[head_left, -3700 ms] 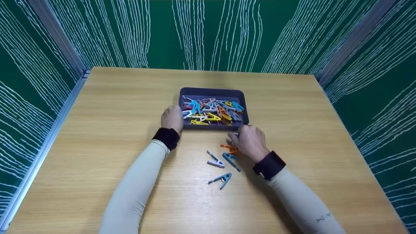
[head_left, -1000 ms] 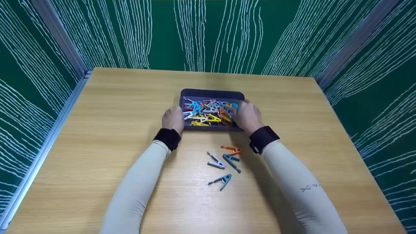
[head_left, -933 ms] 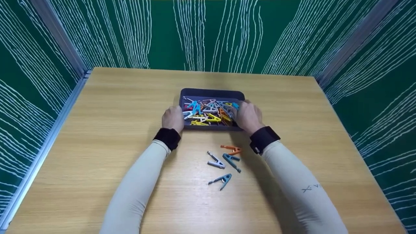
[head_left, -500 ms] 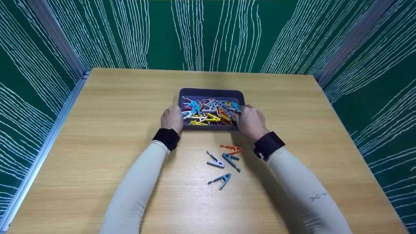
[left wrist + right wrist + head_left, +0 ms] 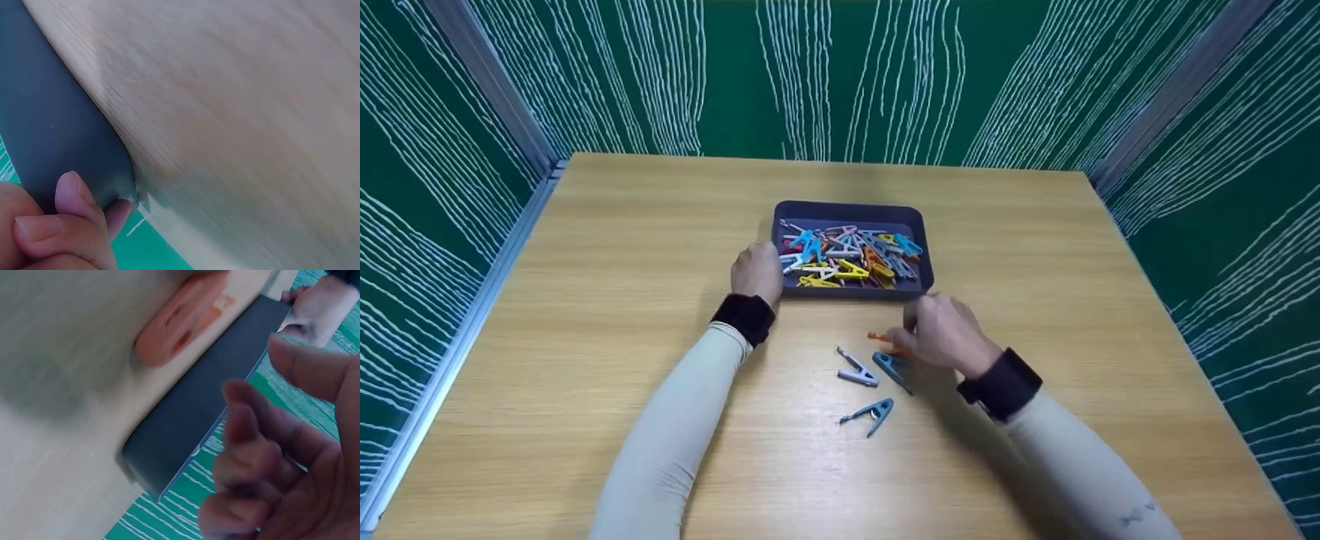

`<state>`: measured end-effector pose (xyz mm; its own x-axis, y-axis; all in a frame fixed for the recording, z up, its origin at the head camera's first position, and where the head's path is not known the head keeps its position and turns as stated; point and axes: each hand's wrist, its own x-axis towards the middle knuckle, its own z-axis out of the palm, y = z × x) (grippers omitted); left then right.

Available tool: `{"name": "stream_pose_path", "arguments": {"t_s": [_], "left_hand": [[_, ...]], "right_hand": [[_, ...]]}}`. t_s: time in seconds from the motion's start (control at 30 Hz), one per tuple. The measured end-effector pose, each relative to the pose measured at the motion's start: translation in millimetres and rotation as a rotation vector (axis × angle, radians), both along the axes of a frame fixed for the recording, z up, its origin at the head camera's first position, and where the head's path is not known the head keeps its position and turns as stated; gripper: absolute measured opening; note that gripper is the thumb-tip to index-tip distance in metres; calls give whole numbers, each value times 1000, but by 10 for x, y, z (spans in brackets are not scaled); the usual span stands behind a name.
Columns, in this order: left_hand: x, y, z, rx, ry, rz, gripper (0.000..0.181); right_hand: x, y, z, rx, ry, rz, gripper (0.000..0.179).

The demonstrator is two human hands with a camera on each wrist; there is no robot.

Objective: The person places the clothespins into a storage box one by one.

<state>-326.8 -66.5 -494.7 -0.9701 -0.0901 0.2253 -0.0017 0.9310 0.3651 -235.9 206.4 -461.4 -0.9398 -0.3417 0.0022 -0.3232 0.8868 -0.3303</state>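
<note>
A dark shallow tray [image 5: 847, 293] full of mixed-colour clothespins [image 5: 853, 270] stands at mid-table. My left hand [image 5: 757, 273] holds its left end; in the left wrist view, fingers [image 5: 73, 197] curl against the tray wall [image 5: 62, 112]. My right hand [image 5: 949, 334] hovers just in front of the tray's near right corner, over an orange clothespin [image 5: 877, 337] that it partly hides. Thumb and index finger are apart with nothing between them in the right wrist view, where the orange clothespin [image 5: 169, 332] lies beyond the fingertips.
Nearer me on the wooden table [image 5: 622, 247] lie a lilac clothespin [image 5: 858, 372], a teal clothespin [image 5: 889, 366] beside the right hand, and another teal clothespin [image 5: 874, 414]. Green walls [image 5: 735, 82] with white streaks border the table at the back and sides.
My right hand has left the tray's right end and come back toward me, over the orange clothespin, uncovering the clothespins at that end. The left hand and tray stay in place.
</note>
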Motion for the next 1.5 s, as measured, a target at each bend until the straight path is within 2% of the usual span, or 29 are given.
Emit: {"name": "stream_pose_path", "arguments": {"t_s": [0.2, 0.5, 0.63, 0.8, 1.0, 1.1, 1.23, 1.37, 1.5], "left_hand": [[2, -14, 0, 6, -3, 0, 29], [7, -21, -13, 24, -2, -1, 27], [15, -19, -23, 25, -2, 4, 27], [22, -7, -27, 8, 7, 9, 28], [23, 2, -15, 19, 4, 6, 28], [25, 2, -1, 24, 2, 4, 28], [25, 4, 14, 24, 15, 4, 28], [26, 4, 19, 14, 17, -5, 28], [22, 4, 15, 10, 15, -8, 27]], "right_hand": [[183, 4, -18, 75, -41, 99, 29], [316, -33, -81, 181, -101, 56, 43], [336, -50, -136, 233, -70, 75, 38], [352, -54, -161, 234, -37, 88, 30], [349, -49, -83, 214, -84, 66, 27], [309, -39, -4, 172, -97, 31, 27], [194, -18, 118, 74, -60, -20, 23], [-3, -6, 216, -12, -29, -75, 20], [-252, -28, 261, -25, -3, -129, 22]]}}
